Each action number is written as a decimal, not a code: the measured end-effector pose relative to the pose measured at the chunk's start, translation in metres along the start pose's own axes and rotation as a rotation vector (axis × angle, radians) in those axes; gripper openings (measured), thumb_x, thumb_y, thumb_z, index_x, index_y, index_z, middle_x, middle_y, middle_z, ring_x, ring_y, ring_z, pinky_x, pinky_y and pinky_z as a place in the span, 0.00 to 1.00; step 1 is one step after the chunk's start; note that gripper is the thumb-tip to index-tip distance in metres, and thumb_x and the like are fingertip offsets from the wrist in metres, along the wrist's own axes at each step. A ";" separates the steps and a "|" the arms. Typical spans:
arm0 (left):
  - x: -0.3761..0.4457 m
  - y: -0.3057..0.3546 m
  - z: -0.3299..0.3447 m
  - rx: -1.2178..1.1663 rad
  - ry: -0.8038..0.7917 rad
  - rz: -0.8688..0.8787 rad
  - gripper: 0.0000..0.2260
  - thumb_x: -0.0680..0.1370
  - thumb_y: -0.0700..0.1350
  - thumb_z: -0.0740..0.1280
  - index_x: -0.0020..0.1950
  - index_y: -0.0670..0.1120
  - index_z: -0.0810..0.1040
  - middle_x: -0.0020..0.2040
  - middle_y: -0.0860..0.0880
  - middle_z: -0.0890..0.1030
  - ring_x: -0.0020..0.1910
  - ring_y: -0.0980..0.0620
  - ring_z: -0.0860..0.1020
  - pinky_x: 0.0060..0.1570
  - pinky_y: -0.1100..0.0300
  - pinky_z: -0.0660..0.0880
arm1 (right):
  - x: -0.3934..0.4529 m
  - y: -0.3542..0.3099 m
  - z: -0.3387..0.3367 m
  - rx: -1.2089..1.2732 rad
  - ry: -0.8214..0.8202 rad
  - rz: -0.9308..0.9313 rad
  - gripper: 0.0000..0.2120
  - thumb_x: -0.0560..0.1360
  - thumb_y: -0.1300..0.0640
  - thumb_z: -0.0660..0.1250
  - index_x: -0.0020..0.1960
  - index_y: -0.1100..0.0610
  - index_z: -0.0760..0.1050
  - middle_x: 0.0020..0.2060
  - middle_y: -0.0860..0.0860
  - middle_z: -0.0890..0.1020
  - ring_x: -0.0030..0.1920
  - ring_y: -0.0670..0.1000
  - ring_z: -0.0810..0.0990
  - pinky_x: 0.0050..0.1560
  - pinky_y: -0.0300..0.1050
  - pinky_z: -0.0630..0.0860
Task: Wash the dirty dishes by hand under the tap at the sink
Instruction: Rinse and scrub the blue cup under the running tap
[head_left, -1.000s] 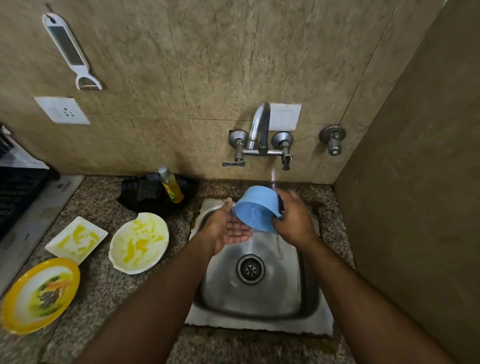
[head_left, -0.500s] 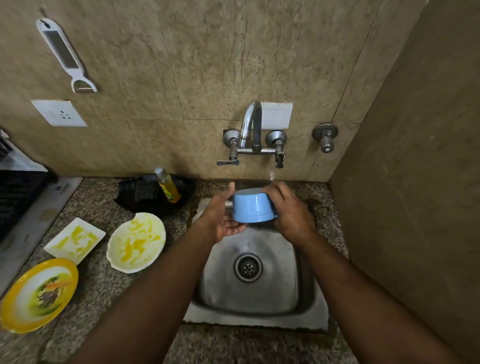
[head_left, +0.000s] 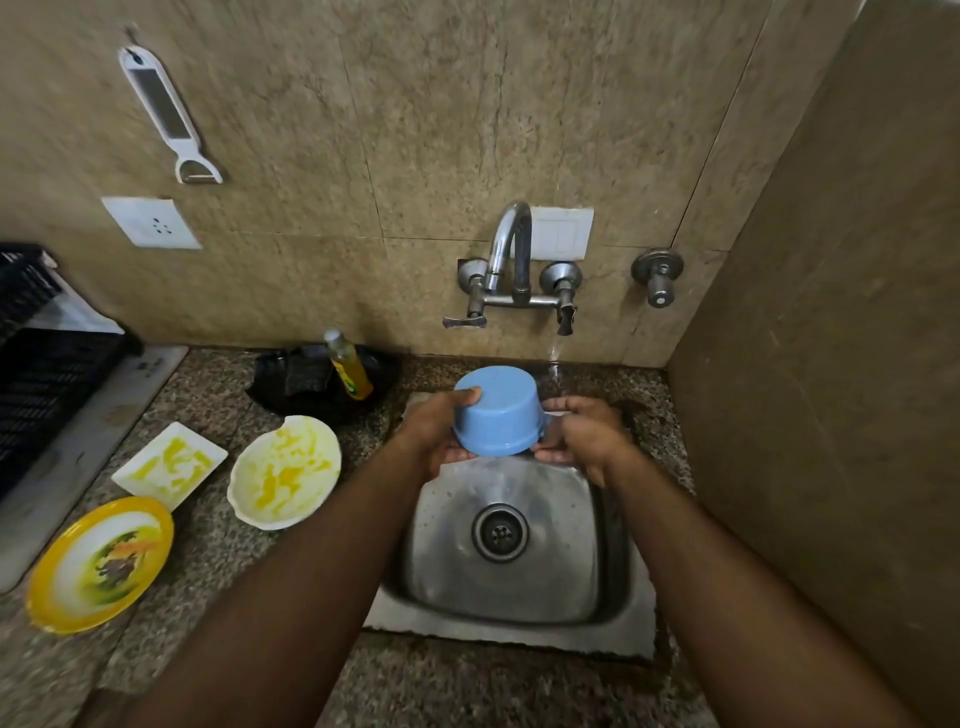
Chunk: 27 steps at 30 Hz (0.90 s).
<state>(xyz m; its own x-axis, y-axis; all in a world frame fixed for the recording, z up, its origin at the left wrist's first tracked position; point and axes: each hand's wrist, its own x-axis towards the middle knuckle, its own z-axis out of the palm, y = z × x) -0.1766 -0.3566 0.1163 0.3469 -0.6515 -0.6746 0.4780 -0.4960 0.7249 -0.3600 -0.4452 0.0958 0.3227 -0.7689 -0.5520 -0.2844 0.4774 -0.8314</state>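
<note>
**A wet cup over steel, and three dirty dishes waiting**

The blue cup is held upside down above the back edge of the sink, at about twelve o'clock from the drain. The left hand wraps its side, thumb laid over the upturned base; the right hand holds it at three o'clock, by what looks like the handle, though the fingers there are partly hidden. Both hands are clamped on the cup.

The likeliest slip: wet plastic turning in wet palms. If either hand eases off, the cup drops into the basin.

Water falls at one o'clock of the cup, seemingly from the right valve rather than the tap. It lands near the wall edge of the desk and could pool there.

At nine o'clock sit the white bowl, the square dish and the yellow plate, all smeared. A swinging left elbow could knock them; the soap bottle already leans.
</note>
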 end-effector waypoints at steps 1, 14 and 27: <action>-0.001 0.000 -0.001 0.016 0.017 0.012 0.23 0.76 0.49 0.76 0.68 0.43 0.75 0.55 0.43 0.81 0.50 0.43 0.84 0.29 0.57 0.81 | 0.000 -0.004 -0.002 0.068 -0.045 0.058 0.19 0.68 0.72 0.66 0.58 0.63 0.80 0.47 0.63 0.86 0.41 0.59 0.86 0.52 0.59 0.85; 0.000 -0.023 -0.016 0.318 0.079 0.169 0.19 0.78 0.61 0.72 0.57 0.47 0.83 0.51 0.42 0.85 0.42 0.49 0.82 0.46 0.53 0.80 | 0.012 0.009 0.001 0.077 -0.135 0.187 0.25 0.68 0.47 0.80 0.60 0.59 0.81 0.47 0.55 0.85 0.44 0.54 0.84 0.45 0.51 0.85; 0.005 -0.118 -0.110 1.146 0.175 0.091 0.34 0.84 0.68 0.48 0.83 0.48 0.61 0.78 0.32 0.66 0.77 0.33 0.65 0.77 0.48 0.61 | 0.016 0.073 0.033 0.070 -0.097 0.261 0.32 0.69 0.40 0.79 0.65 0.58 0.77 0.54 0.60 0.85 0.45 0.59 0.88 0.41 0.51 0.84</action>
<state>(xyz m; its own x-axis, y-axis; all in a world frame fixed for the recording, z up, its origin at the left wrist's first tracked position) -0.1423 -0.2382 0.0125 0.4917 -0.6676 -0.5591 -0.5334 -0.7384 0.4126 -0.3461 -0.4085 0.0238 0.3323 -0.5732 -0.7490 -0.3077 0.6848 -0.6606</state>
